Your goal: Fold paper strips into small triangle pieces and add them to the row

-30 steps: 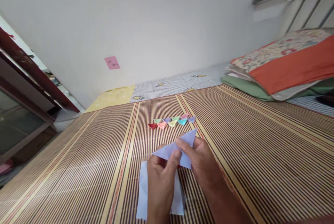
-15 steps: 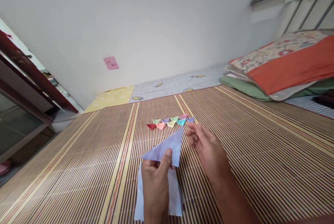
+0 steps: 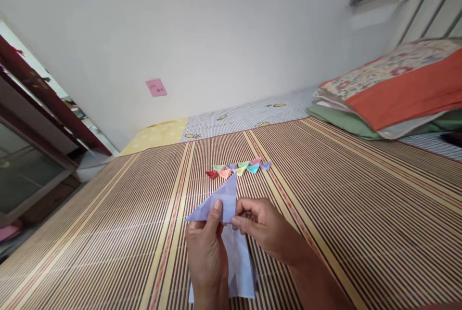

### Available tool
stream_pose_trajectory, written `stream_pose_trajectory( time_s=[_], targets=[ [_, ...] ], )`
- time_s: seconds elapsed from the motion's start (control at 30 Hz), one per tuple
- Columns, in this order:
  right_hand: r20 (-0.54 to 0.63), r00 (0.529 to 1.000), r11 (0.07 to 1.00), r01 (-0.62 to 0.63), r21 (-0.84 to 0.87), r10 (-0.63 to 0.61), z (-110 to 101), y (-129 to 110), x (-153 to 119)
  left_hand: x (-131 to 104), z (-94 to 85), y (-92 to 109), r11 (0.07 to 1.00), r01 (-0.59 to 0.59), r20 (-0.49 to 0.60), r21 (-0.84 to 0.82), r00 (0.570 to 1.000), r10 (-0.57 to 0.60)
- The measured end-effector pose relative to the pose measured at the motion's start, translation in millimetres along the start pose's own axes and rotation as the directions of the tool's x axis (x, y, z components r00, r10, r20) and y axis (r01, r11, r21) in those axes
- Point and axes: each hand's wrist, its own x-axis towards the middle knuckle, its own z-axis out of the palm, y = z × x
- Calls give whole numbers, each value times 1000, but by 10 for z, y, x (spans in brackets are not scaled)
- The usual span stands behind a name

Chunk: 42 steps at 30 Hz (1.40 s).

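Observation:
A lavender sheet of paper (image 3: 226, 200), folded into a triangle, is pinched in my left hand (image 3: 208, 252), thumb on top and fingers beneath. My right hand (image 3: 265, 228) is closed at the triangle's lower right corner, thumb and forefinger gripping the paper there. Under my left hand and wrist lies a pale bluish-white sheet (image 3: 240, 266), partly hidden. Beyond the triangle's tip, small folded paper pieces sit in two rows, among them a red piece (image 3: 211, 174), a turquoise piece (image 3: 253, 169) and a pink piece (image 3: 256, 161).
A striped bamboo mat (image 3: 126, 233) spreads beneath everything. Checked cloth (image 3: 245, 115) and yellow cloth (image 3: 155, 134) run along the wall. Folded bedding with an orange-edged pillow (image 3: 407, 88) is stacked at the right. A pink note (image 3: 156, 87) is on the wall.
My right hand has come down from near the triangle's tip to its lower right corner and closed on it. The left hand and the triangle have shifted slightly left.

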Motion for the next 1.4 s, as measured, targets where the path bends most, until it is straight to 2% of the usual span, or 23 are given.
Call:
stream_pose_trajectory(
  time_s=[0.13,0.23,0.33,0.4,0.47,0.53,0.63,0.7,0.8,0.87,0.93,1.07,1.17,1.27,1.4],
  targets=[
    [36,999,1000,-27,-7,27,-42,22,-7,-33,4,10,997,-63,-33,47,997,64],
    [16,1000,998,-3,55,3,-62,6,-3,-62,-12,4,988,-103,-2,117,995,104],
    [-127,992,968,38,249,-6,-28,-1,24,-86,-33,-36,969,-122,90,215,990,105],
    [-261,965,944,56,324,32,6,25,53,-99,-42,-69,963,-116,122,243,989,88],
    [-373,927,940,84,331,48,14,72,81,-109,-41,-89,966,-102,127,237,989,73],
    [-434,900,942,113,317,38,-24,117,99,-117,-32,-86,963,-117,141,243,986,84],
    [-469,883,947,140,290,13,-141,125,89,-116,-21,-52,934,-191,250,302,961,116],
    [-452,892,960,150,236,-28,-225,83,53,-98,-36,-31,928,-207,298,311,948,111],
    [-353,929,981,159,115,-110,-327,-10,-28,-35,-100,0,948,-138,266,285,962,60],
    [-276,953,989,142,52,-122,-374,-70,-83,16,-154,34,946,-134,328,294,944,32],
    [-250,957,989,141,-46,-148,-393,-131,-125,59,-199,79,923,-188,402,336,915,40],
    [-287,926,941,158,-300,-247,-330,-278,-166,95,-243,134,891,-236,511,388,860,6],
    [-261,907,880,196,-433,-331,-228,-367,-173,82,-245,123,888,-226,547,400,836,-34],
    [-199,912,841,222,-494,-358,-138,-375,-164,55,-232,100,857,-257,569,446,821,-51],
    [-137,940,838,204,-507,-312,-82,-315,-153,43,-224,78,828,-304,605,470,794,-52]
  ],
)
